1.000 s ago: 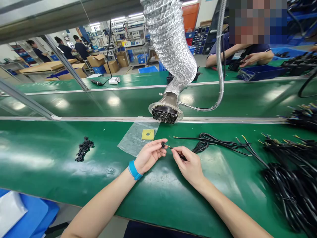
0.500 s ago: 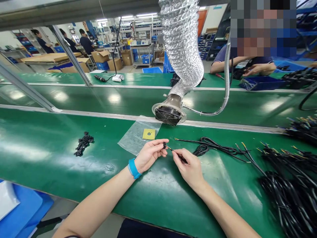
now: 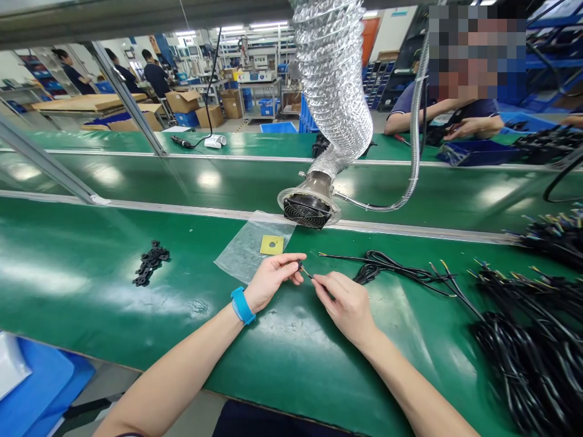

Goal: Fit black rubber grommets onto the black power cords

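My left hand (image 3: 272,277), with a blue band at the wrist, pinches a small black plastic part (image 3: 300,265) between thumb and fingertips. Thin wire ends (image 3: 306,272) run from that part toward my right hand (image 3: 345,300). The fingers of my right hand are closed on the black cable these wires come out of; most of the cable is hidden by the hand. Whether the wires are inside the part or only touch it is too small to tell. Behind my left hand, a yellow square (image 3: 272,244) with a dark round centre lies on a clear plastic bag (image 3: 241,254).
Small black plastic parts (image 3: 151,262) lie in a cluster at left. Black cables (image 3: 392,261) with bared ends lie right of my hands, beside a big pile of coiled cables (image 3: 514,364). A fan-ended duct (image 3: 310,209) hangs ahead. A co-worker sits across the bench.
The view has shifted slightly. My right hand has turned a little, and less of the cable shows in its fingers. My left hand keeps its pinch on the black part.
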Motion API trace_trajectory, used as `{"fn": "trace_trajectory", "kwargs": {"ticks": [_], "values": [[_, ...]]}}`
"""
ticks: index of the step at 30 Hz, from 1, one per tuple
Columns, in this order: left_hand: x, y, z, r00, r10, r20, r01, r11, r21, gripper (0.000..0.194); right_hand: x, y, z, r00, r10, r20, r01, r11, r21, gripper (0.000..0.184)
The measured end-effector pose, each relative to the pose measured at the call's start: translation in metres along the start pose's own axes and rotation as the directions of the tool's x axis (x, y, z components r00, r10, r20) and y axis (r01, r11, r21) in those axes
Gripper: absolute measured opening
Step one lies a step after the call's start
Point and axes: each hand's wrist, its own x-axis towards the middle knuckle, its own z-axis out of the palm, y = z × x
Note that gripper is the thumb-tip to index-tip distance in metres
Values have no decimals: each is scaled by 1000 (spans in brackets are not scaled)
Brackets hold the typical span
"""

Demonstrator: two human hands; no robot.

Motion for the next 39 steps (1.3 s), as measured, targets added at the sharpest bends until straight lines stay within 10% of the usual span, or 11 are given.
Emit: {"fn": "trace_trajectory", "kwargs": {"ticks": [22, 39], "values": [[3, -1, -9, 992, 19, 122, -43, 979, 197, 43, -1, 1, 1, 998, 63, 8, -64, 993, 102, 14], [-15, -15, 7, 844, 460, 274, -519, 579, 628, 44, -5, -7, 10, 917, 369, 153, -399, 851, 340, 34]]}}
